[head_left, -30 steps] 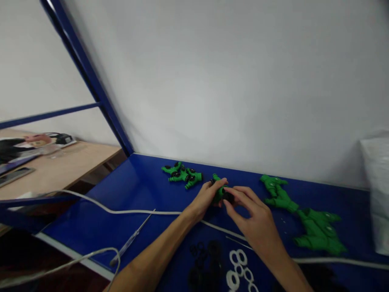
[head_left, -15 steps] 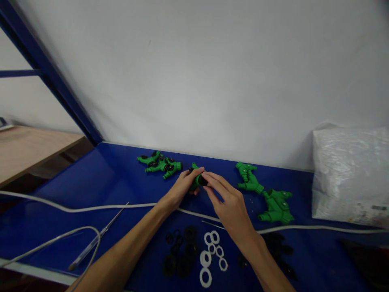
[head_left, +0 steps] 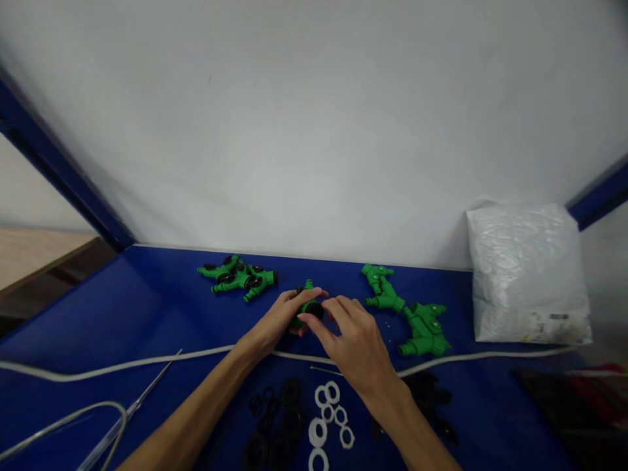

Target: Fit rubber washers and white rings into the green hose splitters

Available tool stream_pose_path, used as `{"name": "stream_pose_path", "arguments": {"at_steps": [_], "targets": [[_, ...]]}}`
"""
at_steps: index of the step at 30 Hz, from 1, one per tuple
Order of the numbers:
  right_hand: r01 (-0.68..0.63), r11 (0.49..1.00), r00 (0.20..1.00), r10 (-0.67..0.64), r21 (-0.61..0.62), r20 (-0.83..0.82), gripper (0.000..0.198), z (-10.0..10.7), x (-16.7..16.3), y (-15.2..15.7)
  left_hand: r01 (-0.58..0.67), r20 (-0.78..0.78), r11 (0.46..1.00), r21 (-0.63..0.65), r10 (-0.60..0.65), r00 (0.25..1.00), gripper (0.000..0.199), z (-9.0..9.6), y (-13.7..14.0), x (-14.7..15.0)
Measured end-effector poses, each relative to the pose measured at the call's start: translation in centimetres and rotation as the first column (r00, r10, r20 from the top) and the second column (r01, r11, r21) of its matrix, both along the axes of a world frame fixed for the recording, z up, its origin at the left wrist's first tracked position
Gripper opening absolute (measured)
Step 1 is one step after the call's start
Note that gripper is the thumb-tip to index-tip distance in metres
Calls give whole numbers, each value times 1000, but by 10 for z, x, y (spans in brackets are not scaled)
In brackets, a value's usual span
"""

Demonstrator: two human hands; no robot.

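My left hand (head_left: 281, 315) is wrapped round a green Y-shaped hose splitter (head_left: 308, 306), holding it just above the blue table. A black ring sits at the splitter's near end and faces me. My right hand (head_left: 350, 330) has its thumb and curled fingers at that black end, gripping around its edge. The fingers hide much of the splitter. Between and below my forearms lie several white rings (head_left: 318, 432) and several black rings (head_left: 291, 418).
Green splitters with black levers (head_left: 238, 278) lie at the back left. Bare green splitters (head_left: 426, 330) lie to the right, near a white plastic-wrapped package (head_left: 530, 275). A white cable (head_left: 475, 357) crosses the table (head_left: 161, 307). A thin screwdriver (head_left: 140, 400) lies at left, dark parts (head_left: 432, 399) at right.
The view has shifted to the right, so things appear farther left. My right thumb has moved across the splitter's black end, and my right fingers are more curled. My left hand keeps its hold.
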State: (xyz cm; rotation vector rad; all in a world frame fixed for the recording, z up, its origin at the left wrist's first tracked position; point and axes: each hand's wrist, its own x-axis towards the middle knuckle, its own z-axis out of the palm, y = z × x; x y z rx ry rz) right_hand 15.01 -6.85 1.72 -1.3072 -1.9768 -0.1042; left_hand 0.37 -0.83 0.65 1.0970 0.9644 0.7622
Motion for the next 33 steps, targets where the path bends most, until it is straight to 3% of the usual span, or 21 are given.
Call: {"name": "stream_pose_path", "arguments": {"at_steps": [3,5,9,12,18,22,26,29,33], "targets": [[-35,999,993,30,-39,-113,31,4,0,-1,-10,7,1000,-18,10,1000,43,-7,2,0],[-125,990,978,113,-60,-176,34,6,1,-2,-12,51,1000,-4,12,999,43,-11,5,0],[-285,953,950,267,-105,-161,28,10,3,-2,-30,101,1000,8,29,995,47,-12,6,-2],[-319,935,944,300,-155,-137,38,12,8,-2,-47,58,999,2,47,997,51,-6,6,-3],[-309,932,941,329,-187,82,52,9,19,5,4,14,1000,19,-4,1000,52,-7,9,-3],[-289,947,955,296,-139,28,34,3,17,10,-25,-17,1000,5,25,1000,47,-9,9,-3],[-165,981,986,167,-101,7,19,-3,11,7,-23,-52,999,-31,21,998,45,-1,5,-1],[-96,990,995,99,-104,22,22,-4,9,2,-33,-75,998,-51,29,997,45,4,3,0],[-101,989,995,99,-106,-22,39,2,12,-2,-37,-2,999,-40,37,999,45,0,4,-1]]}}
